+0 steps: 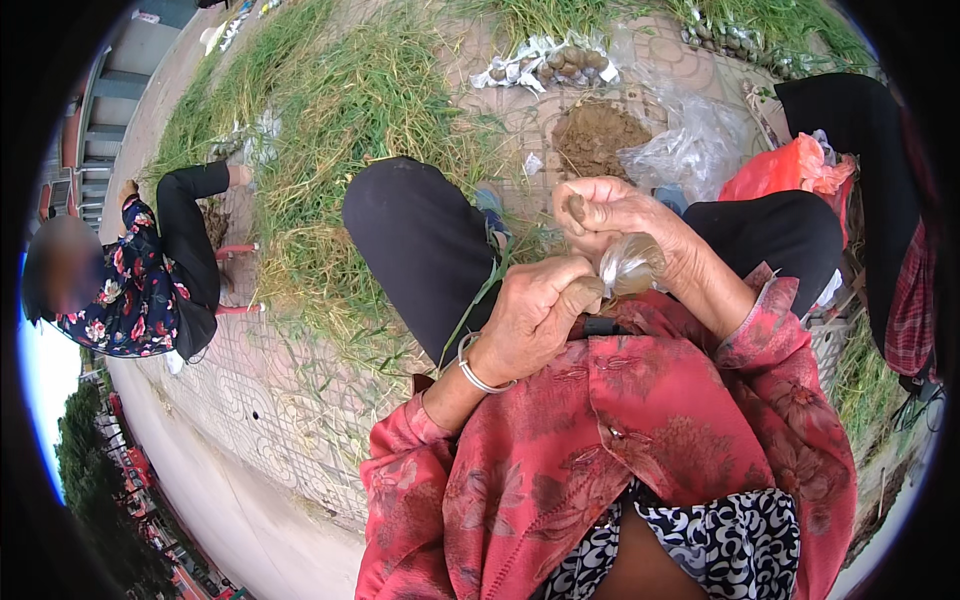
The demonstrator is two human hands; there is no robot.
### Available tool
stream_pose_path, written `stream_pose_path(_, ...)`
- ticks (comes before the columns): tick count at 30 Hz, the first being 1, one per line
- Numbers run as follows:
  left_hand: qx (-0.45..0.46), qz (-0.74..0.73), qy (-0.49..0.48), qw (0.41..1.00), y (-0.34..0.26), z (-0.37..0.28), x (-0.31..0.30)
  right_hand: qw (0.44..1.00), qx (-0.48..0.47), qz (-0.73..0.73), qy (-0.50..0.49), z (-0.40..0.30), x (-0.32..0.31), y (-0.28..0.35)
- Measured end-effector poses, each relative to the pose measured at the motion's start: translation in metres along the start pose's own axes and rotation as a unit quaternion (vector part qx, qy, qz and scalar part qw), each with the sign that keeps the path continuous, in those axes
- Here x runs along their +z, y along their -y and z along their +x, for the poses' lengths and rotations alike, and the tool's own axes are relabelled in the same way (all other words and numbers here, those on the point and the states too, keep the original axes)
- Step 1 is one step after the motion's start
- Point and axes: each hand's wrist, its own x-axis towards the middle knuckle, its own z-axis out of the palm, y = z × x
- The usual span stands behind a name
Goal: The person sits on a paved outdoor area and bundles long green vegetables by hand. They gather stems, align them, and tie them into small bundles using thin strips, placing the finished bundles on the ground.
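My left hand (534,316), with a silver-coloured bangle at the wrist, is closed around the gathered neck of a small clear plastic bag (637,264). Brown, mud-like material rounds out the bag, which hangs beside my right wrist. Just beyond it, my right hand (626,214) has its fingers curled and its thumb bent inward. Mud coats that thumb's tip; whether anything thin is pinched there cannot be made out. Long green grass blades (480,289) run past my left wrist over my knee. A mound of wet brown soil (600,139) lies on the paving before me.
Cut grass (375,112) lies in heaps to the left and ahead. Several filled bags (562,64) sit in a row beyond the soil. A crumpled clear plastic sheet (690,142) and a red plastic bag (780,169) are at right. Another person (135,277) sits at left; someone's dark-clothed leg (862,165) is at right.
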Motion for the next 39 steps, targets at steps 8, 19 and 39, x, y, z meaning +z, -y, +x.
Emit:
stream_pose_path(8, 0.0, -0.037, 0.026, 0.999, 0.005, -0.008, 0.018, 0.998, 0.026, -0.01, -0.061, -0.012, -0.006, -0.022)
stream_pose_path(19, -0.262, -0.44, -0.027, 0.859, 0.033, -0.012, 0.015, 0.994, -0.001, 0.025, -0.104, 0.021, -0.023, -0.014)
stream_pose_path(39, -0.253, -0.625, -0.105, 0.731, 0.053, -0.022, 0.017, 0.972, 0.044, 0.097, -0.208, 0.02, -0.067, -0.047)
